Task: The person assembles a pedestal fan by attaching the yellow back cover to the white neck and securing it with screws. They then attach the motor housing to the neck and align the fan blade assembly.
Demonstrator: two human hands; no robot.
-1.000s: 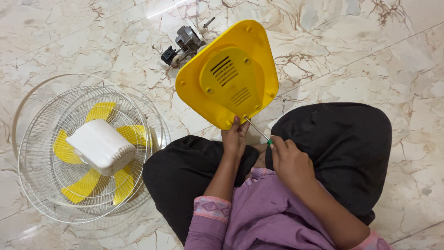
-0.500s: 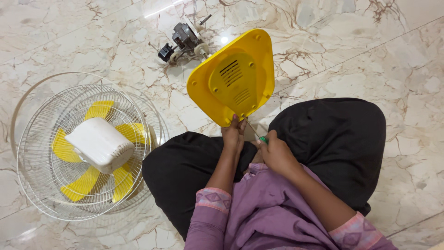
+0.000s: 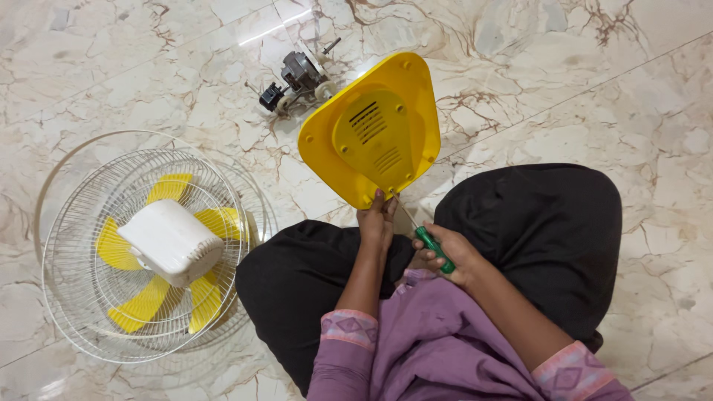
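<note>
I sit cross-legged on a marble floor. My left hand [image 3: 376, 220] grips the near edge of a yellow triangular fan base [image 3: 373, 128], held tilted with its vented underside facing me. My right hand [image 3: 448, 255] is closed around a green-handled screwdriver [image 3: 433, 249]; its thin metal shaft points up toward the lower edge of the base, close to my left fingers. The tip's contact with the base is not clear.
A small fan motor [image 3: 297, 76] with a shaft lies on the floor behind the base. To the left lies a white wire fan guard [image 3: 82, 223] holding yellow blades [image 3: 166, 188] and a white motor cover [image 3: 172, 241]. My black-clad knees [image 3: 549, 223] flank my hands.
The yellow base tilted more upright and moved slightly. My right hand drew the screwdriver back from the base's lower edge, so its green handle now shows.
</note>
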